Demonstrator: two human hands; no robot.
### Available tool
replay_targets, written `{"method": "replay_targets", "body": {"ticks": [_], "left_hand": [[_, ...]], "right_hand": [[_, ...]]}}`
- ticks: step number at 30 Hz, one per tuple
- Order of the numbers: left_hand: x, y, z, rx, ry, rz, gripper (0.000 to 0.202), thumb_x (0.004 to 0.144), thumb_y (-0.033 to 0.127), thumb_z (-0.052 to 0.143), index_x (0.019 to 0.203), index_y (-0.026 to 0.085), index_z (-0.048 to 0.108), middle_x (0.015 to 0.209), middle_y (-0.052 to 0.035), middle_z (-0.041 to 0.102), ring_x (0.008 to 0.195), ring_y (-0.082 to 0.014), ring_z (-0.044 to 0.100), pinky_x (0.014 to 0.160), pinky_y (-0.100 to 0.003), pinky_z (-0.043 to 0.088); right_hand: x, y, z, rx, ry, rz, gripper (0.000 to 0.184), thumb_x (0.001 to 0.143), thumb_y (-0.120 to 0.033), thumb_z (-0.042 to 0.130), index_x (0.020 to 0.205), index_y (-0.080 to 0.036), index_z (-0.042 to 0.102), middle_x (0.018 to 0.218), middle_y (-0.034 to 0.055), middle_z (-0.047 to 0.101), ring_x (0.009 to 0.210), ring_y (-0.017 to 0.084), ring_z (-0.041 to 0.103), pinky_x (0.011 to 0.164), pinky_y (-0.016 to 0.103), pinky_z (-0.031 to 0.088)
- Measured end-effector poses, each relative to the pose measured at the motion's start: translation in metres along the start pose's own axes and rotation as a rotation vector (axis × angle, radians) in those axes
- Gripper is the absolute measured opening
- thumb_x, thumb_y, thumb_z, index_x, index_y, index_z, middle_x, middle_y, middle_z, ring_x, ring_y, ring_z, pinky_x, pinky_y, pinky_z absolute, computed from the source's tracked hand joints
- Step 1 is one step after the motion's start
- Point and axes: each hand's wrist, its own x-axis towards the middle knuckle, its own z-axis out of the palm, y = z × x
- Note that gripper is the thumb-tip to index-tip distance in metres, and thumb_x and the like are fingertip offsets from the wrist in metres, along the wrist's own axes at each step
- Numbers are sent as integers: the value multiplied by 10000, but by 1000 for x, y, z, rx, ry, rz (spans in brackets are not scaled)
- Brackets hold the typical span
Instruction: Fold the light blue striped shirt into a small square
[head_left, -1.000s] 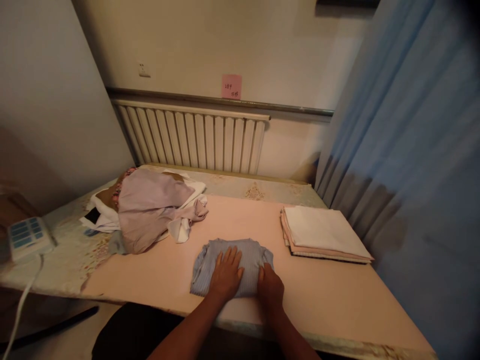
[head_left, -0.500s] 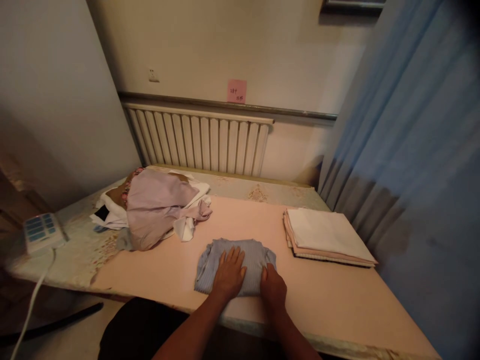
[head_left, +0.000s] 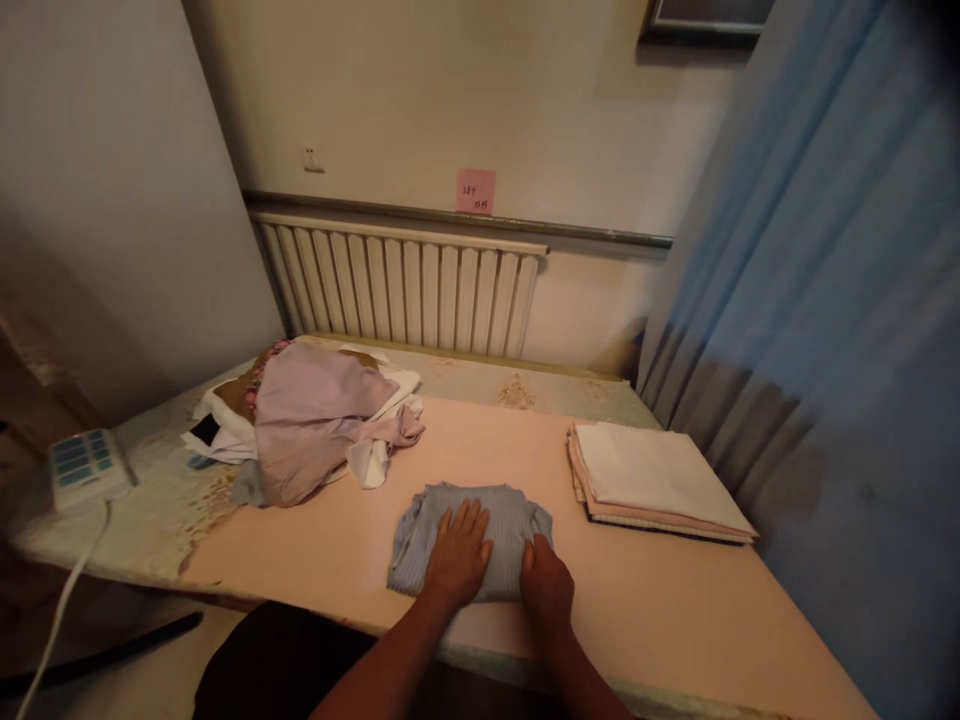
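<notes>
A grey-blue ribbed garment [head_left: 504,525], folded into a rough rectangle, lies near the table's front edge. My left hand [head_left: 459,555] rests flat on its middle, fingers stretched out and slightly apart. At the garment's right side, my right hand [head_left: 546,585] is closed with its thumb and fingers on the edge of the fabric. Some of the cloth there is hidden under the fingers. Beyond and to the left is a loose heap of clothes [head_left: 319,415], a mauve piece on top. On the right sits a neat stack of folded cloths [head_left: 660,468], white uppermost.
A pink cover [head_left: 675,610] lies over a patterned tablecloth [head_left: 514,390] on the table. A white power strip [head_left: 88,468] with a cable is at the left end. A radiator [head_left: 405,285] stands behind, and a blue curtain [head_left: 847,330] hangs along the right.
The view has tilted up slightly, so everything sits a little lower. Both hands and the garment keep nearly the same places relative to each other.
</notes>
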Motion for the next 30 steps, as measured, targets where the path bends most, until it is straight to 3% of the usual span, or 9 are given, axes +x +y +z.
{"method": "replay_targets", "body": {"ticks": [30], "left_hand": [[0,-1,2,-30,3,-11,490,963,362,379,1432,224,422,1535,-65,401,1438,-257,295,1173,-513,210]], "right_hand": [[-1,2,3,-2,16,-22,316,999,-271,339,1065,-186,637,848,67,727,743,186,674,610,252,374]]}}
